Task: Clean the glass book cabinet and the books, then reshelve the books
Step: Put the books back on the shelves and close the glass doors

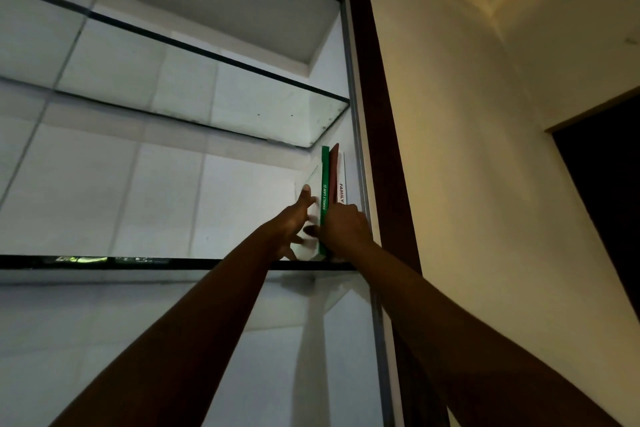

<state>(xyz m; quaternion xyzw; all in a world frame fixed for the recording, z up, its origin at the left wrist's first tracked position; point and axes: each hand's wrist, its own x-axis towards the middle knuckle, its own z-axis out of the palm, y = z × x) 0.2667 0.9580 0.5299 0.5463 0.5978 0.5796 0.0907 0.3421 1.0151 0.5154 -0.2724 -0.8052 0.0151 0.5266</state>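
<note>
Three books stand upright at the right end of a glass shelf [166,263] in the cabinet: a green-spined book [325,184] marked FAMILY LAW II, a dark red one [334,173] and a white one [343,180]. My left hand [294,222] lies flat with straight fingers against the green book's pale cover. My right hand [344,229] is curled over the lower spines of the books, with its thumb on the green book's left side. Both arms reach upward from below.
A second glass shelf [214,90] hangs above with nothing on it. The cabinet's dark brown frame [384,135] runs down the right side, with a metal channel [358,156] just inside it. A cream wall [485,149] and a dark doorway [609,201] lie to the right.
</note>
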